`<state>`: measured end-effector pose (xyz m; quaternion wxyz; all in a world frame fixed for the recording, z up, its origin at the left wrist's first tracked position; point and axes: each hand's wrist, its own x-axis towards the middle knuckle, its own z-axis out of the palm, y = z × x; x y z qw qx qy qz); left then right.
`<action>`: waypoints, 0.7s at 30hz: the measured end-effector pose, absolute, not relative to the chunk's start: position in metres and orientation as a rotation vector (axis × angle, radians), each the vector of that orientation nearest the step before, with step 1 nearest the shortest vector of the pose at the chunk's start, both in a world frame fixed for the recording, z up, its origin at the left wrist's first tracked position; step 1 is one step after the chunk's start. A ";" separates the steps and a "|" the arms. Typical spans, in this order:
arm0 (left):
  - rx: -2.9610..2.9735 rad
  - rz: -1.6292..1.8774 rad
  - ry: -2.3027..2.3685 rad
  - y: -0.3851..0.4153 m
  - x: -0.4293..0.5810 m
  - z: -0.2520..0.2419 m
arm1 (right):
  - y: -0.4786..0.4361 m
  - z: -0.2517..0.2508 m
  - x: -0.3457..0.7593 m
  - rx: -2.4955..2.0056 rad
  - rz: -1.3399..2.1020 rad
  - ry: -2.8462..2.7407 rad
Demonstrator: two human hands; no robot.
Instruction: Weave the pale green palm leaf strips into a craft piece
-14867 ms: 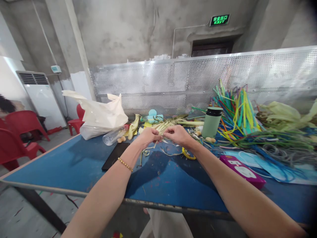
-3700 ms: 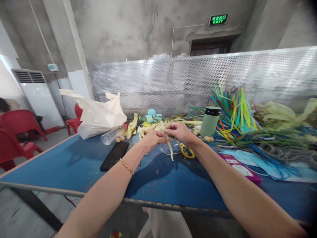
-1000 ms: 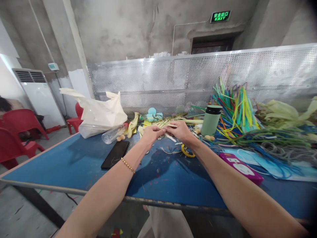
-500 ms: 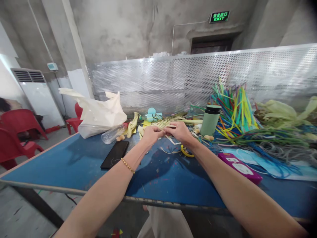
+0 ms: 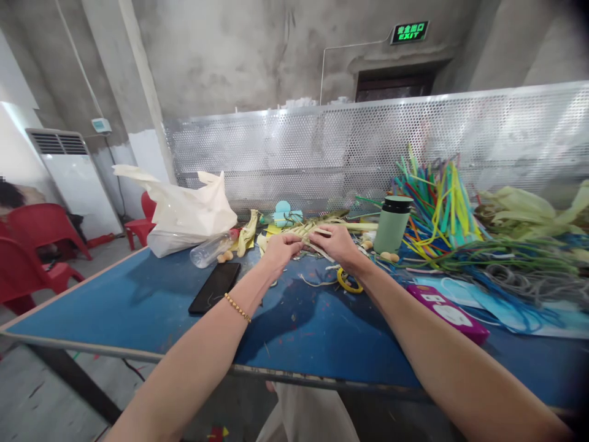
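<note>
My left hand (image 5: 281,248) and my right hand (image 5: 335,243) are close together above the far middle of the blue table (image 5: 294,344). Both have their fingers pinched on pale green plant strips (image 5: 307,228), which look like a woven or plaited piece of leaf or husk. The strips fan out beyond my fingertips toward the back. Just below my right wrist lies a yellow ring-shaped coil (image 5: 348,281). A black phone (image 5: 214,288) rests left of my left forearm. The exact points of grip are partly hidden by my fingers.
At the left stand a white plastic bag (image 5: 188,209) and a lying clear bottle (image 5: 205,253). A green tumbler (image 5: 392,227), colourful strips (image 5: 446,202), a purple box (image 5: 448,314) and dried husks (image 5: 519,209) are at the right. A perforated metal panel (image 5: 294,153) borders the table's back.
My right hand has moved slightly apart from my left, opening a small gap between the fingertips. The whole view has shifted a little; other things stay in place.
</note>
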<state>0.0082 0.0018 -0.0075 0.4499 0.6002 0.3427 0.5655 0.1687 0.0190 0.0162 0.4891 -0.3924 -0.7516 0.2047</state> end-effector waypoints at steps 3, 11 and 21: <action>1.454 1.435 0.876 0.005 0.007 -0.009 | 0.016 0.017 0.168 -0.957 0.502 -1.872; 1.479 1.495 0.922 0.008 0.007 -0.011 | 0.010 0.017 0.165 -0.918 0.688 -1.890; 1.505 1.541 1.008 0.004 0.009 -0.007 | 0.010 0.015 0.163 -0.887 0.905 -1.840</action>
